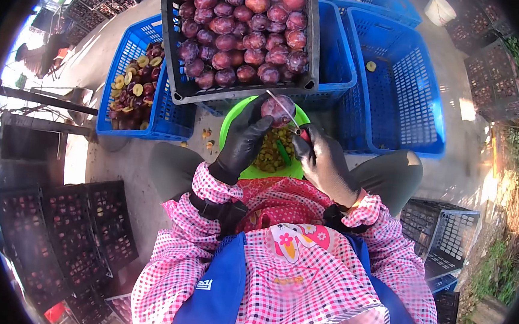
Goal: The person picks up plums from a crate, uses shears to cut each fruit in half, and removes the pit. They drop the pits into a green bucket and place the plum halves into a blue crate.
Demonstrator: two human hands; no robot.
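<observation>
Plum [271, 111] and tool [304, 135] – above the green tub [228, 120];
my left hand [243, 138] clamps the plum; my right hand [326, 167] – fingers closed round the tool.

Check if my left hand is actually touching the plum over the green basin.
Touching: the head view shows the gloved left hand against the near left side of the plum, above the green basin.
</observation>
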